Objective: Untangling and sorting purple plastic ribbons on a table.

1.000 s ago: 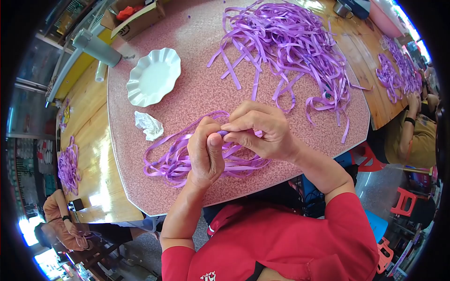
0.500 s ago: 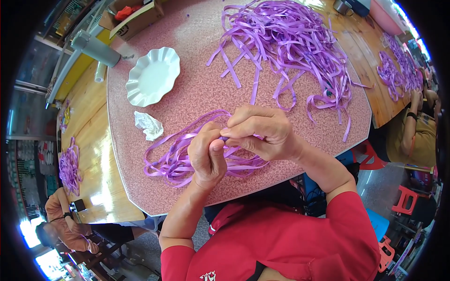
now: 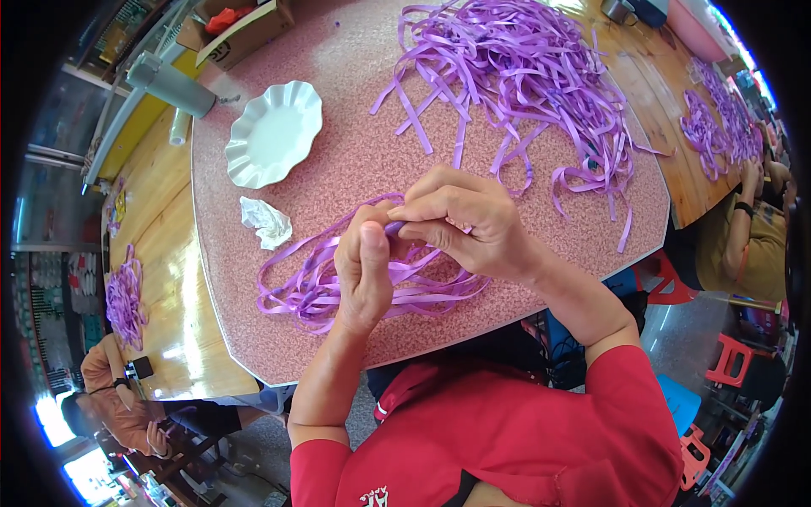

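- A small, rounded, dark-purple piece [image 3: 394,228] is held between the two hands, above a pink speckled tabletop [image 3: 253,342] and over a looped bundle of flat, shiny purple ribbon [image 3: 306,297].
- The piece is gripped by the curled fingers of the left hand [image 3: 361,266], whose thumb is raised alongside; it is judged to be steadied from that side.
- The piece is pinched from the right by the thumb and forefinger of the right hand [image 3: 465,221], a fingertip grip apparently suited to fine control.
- The bundle is laid directly beneath the hands, presumably so that its loops are within easy reach.
- A large, tangled heap of purple ribbon [image 3: 524,80] is placed farther away to the right, apparently to be kept apart from the bundle.
- A white ceramic-looking plate with a scalloped rim [image 3: 274,135] and a crumpled white tissue [image 3: 266,223] are set left of the hands, seemingly out of their way.
- Exact fingertip contact is concealed. Whether the piece is a knot or a sleeve, and whether it is joined to the bundle, cannot be determined.
- Part of the bundle is covered by the left hand; the heap is cut off by the upper edge.
- The red contents of a brown cardboard box [image 3: 241,42] cannot be identified.
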Motion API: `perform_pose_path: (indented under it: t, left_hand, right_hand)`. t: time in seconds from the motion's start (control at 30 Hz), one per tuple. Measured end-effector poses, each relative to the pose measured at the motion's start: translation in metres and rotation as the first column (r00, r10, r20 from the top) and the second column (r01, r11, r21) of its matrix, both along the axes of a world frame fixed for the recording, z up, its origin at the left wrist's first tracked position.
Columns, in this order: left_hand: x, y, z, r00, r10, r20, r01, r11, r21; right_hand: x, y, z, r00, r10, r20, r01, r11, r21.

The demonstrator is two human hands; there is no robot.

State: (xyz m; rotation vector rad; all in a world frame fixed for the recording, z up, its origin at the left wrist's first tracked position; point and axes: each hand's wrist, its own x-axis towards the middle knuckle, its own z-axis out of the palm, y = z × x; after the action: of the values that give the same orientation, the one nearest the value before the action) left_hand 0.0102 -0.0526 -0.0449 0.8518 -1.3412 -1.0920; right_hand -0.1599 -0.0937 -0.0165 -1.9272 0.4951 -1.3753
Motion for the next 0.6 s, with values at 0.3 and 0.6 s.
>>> perform_pose_path:
  t: [0.3, 0.6]
  left_hand:
    - [0.005, -0.001, 0.006, 0.998, -0.058, -0.025, 0.057, 0.998, -0.039]
    - [0.004, 0.008, 0.017, 0.994, 0.069, 0.081, -0.065, 0.996, -0.059]
  right_hand:
    - [-0.005, 0.001, 0.003, 0.998, 0.061, 0.008, -0.062, 0.992, 0.111]
    - [-0.004, 0.003, 0.002, 0.957, 0.208, 0.203, -0.266, 0.907, 0.327]
